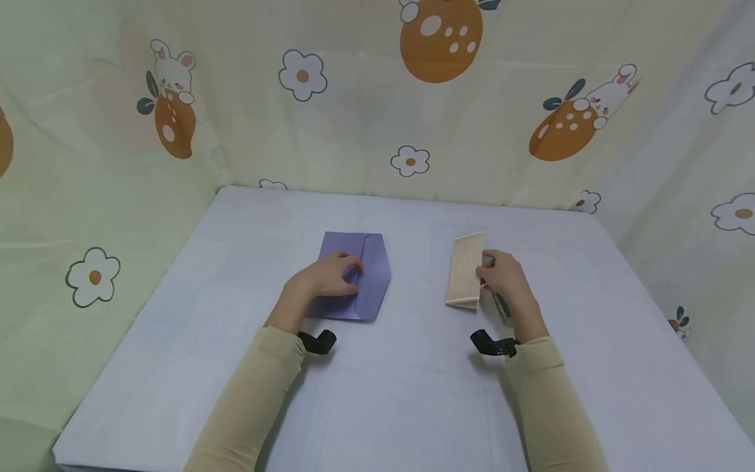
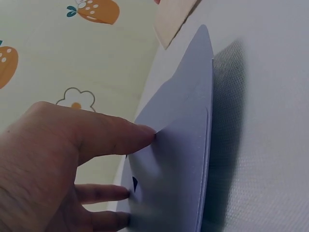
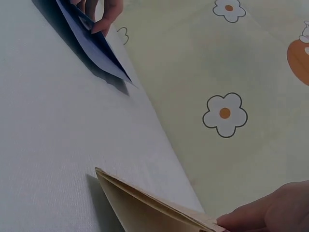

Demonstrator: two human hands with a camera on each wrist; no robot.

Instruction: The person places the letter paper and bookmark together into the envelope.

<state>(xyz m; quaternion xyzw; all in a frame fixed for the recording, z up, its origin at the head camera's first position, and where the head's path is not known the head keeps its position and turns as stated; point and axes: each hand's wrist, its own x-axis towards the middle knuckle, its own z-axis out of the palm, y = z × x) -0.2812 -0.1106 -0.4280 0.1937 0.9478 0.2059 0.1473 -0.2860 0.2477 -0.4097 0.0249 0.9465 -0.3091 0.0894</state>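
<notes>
A purple envelope (image 1: 371, 288) lies left of the table's middle, its pointed flap spread to the right. My left hand (image 1: 332, 275) pinches the envelope at the edge of its opening, with the thumb at a fold line in the left wrist view. Near the table the envelope (image 2: 181, 145) is tilted and casts a shadow. To the right, my right hand (image 1: 504, 272) grips a folded cream paper (image 1: 464, 272) by its right edge, the sheet tilted up. Behind that hand shows part of a dark and yellowish object (image 1: 503, 308), mostly hidden; its kind is unclear.
A white table (image 1: 407, 393) spreads under both hands. Around its back and sides hangs a cream curtain (image 1: 348, 131) printed with flowers, rabbits and orange fruits. A black wrist camera (image 1: 318, 342) sits on the left wrist, another (image 1: 492, 344) on the right.
</notes>
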